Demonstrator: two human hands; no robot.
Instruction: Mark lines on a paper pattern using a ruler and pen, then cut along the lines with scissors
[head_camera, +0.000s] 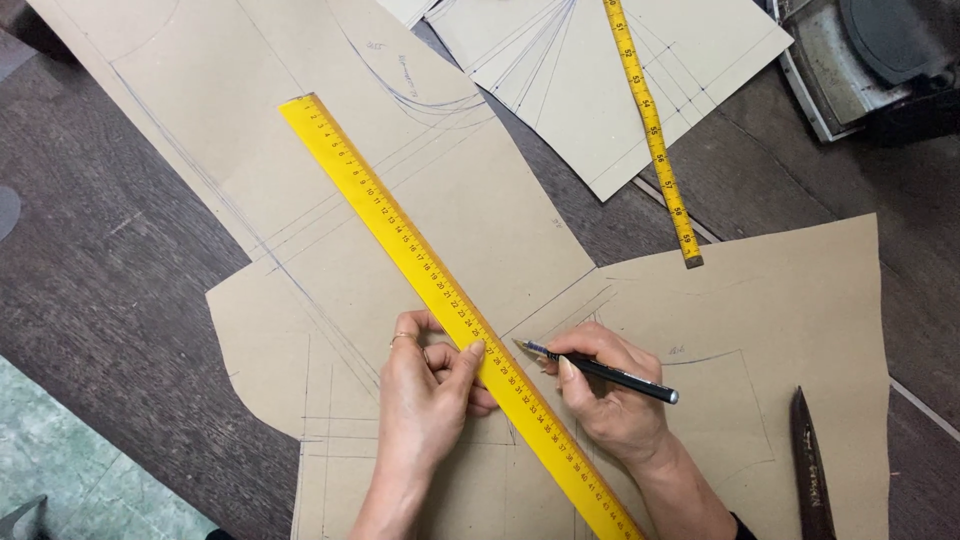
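Pinning one long yellow ruler (450, 300) slantwise on brown pattern paper (500, 230), the left hand (425, 385) presses fingertips along its edge; stiff and slippery, it seems best held mid-length. The right hand (610, 395) grips one pencil (600, 370). One tape measure (652, 130) crosses the dark counter (100, 290).

Our left hand (425, 385) lies flat, fingers curled, fingertips pressing down beside the thumb. Our right hand (605, 395) is closed in a writing grip, wrist bent, both forearms reaching up from below.
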